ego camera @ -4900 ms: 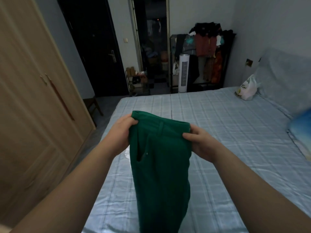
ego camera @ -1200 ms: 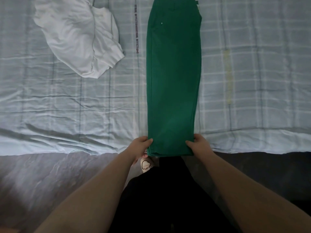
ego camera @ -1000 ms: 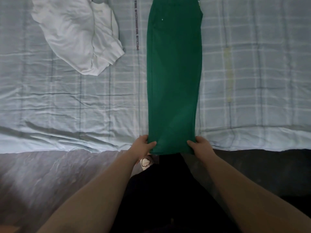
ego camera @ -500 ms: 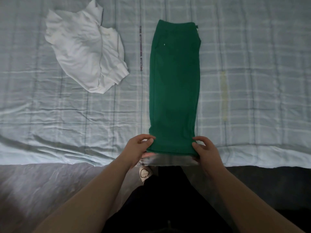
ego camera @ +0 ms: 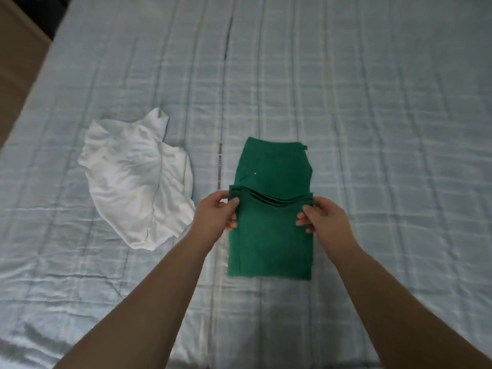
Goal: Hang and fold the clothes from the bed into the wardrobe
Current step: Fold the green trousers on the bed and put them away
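Green trousers: the pair of green fabric trousers (ego camera: 271,235) lies on the bed, right of the middle. It is folded over on itself, with the waistband at the far end. The upper layer covers the near part, and its raised edge sags between the two hands.
Left hand: the left hand (ego camera: 215,217) pinches the left corner of that raised edge, fingers (ego camera: 233,202) closed on the cloth.
Right hand: the right hand (ego camera: 323,222) grips the right corner the same way.
White garment: a crumpled white cloth top (ego camera: 138,187) lies on the bed left of the trousers, apart from them and near the left hand.
Bed: the pale blue checked sheet (ego camera: 372,129) is wrinkled at the near left.
Wardrobe: a brown wooden panel (ego camera: 18,62) at the far left is probably the wardrobe, though little of it shows.
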The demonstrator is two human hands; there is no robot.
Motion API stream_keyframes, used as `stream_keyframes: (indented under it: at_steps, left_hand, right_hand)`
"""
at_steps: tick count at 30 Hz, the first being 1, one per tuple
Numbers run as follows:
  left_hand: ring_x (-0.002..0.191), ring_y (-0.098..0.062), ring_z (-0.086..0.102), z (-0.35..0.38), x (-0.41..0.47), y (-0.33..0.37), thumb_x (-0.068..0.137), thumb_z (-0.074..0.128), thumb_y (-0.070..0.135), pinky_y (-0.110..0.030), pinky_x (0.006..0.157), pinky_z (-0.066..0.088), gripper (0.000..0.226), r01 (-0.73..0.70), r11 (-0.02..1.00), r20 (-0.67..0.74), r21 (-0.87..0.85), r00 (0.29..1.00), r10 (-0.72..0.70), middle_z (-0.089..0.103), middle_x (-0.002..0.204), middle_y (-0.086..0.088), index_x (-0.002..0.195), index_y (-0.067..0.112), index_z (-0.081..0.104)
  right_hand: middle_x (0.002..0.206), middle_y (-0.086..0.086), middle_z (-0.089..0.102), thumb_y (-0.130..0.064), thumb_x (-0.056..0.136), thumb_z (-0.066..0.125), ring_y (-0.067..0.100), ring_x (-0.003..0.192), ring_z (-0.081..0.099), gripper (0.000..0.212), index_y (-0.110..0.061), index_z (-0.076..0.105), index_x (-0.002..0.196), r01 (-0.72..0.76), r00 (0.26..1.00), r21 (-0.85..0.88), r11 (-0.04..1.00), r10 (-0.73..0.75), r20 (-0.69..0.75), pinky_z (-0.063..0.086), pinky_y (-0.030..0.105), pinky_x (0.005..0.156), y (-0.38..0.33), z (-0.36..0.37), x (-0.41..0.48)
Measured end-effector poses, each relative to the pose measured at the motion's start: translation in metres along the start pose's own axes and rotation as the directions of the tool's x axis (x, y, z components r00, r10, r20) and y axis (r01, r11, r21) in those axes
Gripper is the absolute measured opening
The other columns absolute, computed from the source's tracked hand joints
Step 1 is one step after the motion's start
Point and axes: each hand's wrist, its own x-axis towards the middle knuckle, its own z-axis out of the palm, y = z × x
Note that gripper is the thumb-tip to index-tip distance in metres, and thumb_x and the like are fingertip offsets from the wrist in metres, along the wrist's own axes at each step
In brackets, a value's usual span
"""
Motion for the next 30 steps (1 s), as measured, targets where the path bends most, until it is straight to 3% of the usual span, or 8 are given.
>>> stream_keyframes:
  at_steps: [2,6,11,17,22,25,27,30]
  left_hand:
    - [0.055,-0.008,0.057,0.010,0.037,0.016,0.092,0.067,0.031,-0.023,0.051,0.045,0.015,-0.054,0.987,-0.071,0.152,0.995,0.065,0.067,0.073,0.000,0.104,0.022,0.071]
    - [0.072,0.004,0.063,0.030,0.109,0.034,0.093,0.066,0.030,-0.010,0.057,0.043,0.006,-0.097,0.975,-0.051,0.201,0.993,0.109,0.070,0.089,0.011,0.097,0.026,0.070]
    - [0.081,-0.006,0.068,0.055,0.191,0.033,0.093,0.068,0.029,-0.020,0.065,0.051,0.012,-0.082,0.965,-0.046,0.249,0.994,0.097,0.071,0.094,0.007,0.102,0.022,0.068]
    - [0.073,-0.012,0.065,0.073,0.238,0.011,0.091,0.069,0.032,-0.029,0.058,0.048,0.017,-0.096,0.919,-0.158,0.382,0.973,0.167,0.065,0.081,0.005,0.098,0.028,0.054]
    - [0.079,-0.009,0.058,0.077,0.244,-0.002,0.091,0.067,0.035,-0.040,0.073,0.055,0.021,-0.147,0.823,-0.169,0.549,0.945,0.281,0.059,0.094,0.006,0.098,0.026,0.050]
    - [0.101,-0.011,0.053,0.076,0.228,-0.007,0.091,0.067,0.035,-0.038,0.090,0.050,0.036,-0.213,0.778,-0.186,0.591,0.903,0.388,0.048,0.114,0.003,0.118,0.021,0.049]
    - [0.125,-0.021,0.044,0.075,0.203,-0.013,0.093,0.064,0.030,-0.040,0.105,0.043,0.045,-0.311,0.745,-0.155,0.590,0.862,0.482,0.046,0.129,-0.005,0.132,0.014,0.047]
    - [0.135,-0.025,0.038,0.071,0.153,-0.038,0.093,0.060,0.019,-0.044,0.115,0.034,0.048,-0.458,0.585,0.010,0.670,0.793,0.609,0.045,0.142,-0.012,0.139,0.009,0.048]
  right_hand:
    - [0.067,-0.009,0.070,-0.022,0.094,0.062,0.009,0.060,0.066,0.013,-0.016,0.070,0.104,0.044,0.997,-0.068,0.997,-0.048,-0.056,0.052,0.024,0.059,-0.011,0.002,0.040]
    - [0.096,-0.004,0.074,-0.031,0.093,0.063,0.017,0.089,0.070,0.017,-0.021,0.074,0.102,0.075,0.987,-0.248,0.966,-0.108,-0.120,0.054,0.036,0.086,-0.023,0.006,0.117]
    - [0.086,-0.009,0.067,-0.029,0.096,0.057,0.011,0.080,0.064,0.010,-0.023,0.065,0.094,0.087,0.982,-0.405,0.910,-0.146,-0.116,0.042,0.023,0.063,-0.021,0.017,0.198]
    - [0.076,-0.009,0.059,-0.027,0.095,0.060,0.008,0.069,0.056,0.008,-0.022,0.055,0.099,0.211,0.937,-0.500,0.840,-0.320,-0.143,0.041,0.029,0.060,0.002,0.025,0.237]
    - [0.080,-0.003,0.059,-0.031,0.094,0.060,0.016,0.072,0.057,0.014,-0.022,0.054,0.103,0.260,0.915,-0.523,0.812,-0.380,-0.135,0.041,0.028,0.059,0.012,0.023,0.240]
    - [0.106,0.004,0.057,-0.030,0.094,0.060,0.020,0.094,0.055,0.030,-0.013,0.054,0.118,0.269,0.892,-0.508,0.818,-0.411,-0.189,0.044,0.030,0.083,0.010,0.023,0.227]
    - [0.112,0.008,0.053,-0.020,0.094,0.060,0.022,0.101,0.051,0.027,-0.009,0.056,0.118,0.368,0.837,-0.551,0.749,-0.525,-0.154,0.039,0.027,0.089,0.011,0.022,0.200]
    - [0.119,0.006,0.054,-0.020,0.092,0.054,0.023,0.111,0.049,0.027,-0.012,0.058,0.118,0.489,0.792,-0.638,0.594,-0.610,0.039,0.039,0.032,0.096,0.033,0.023,0.138]
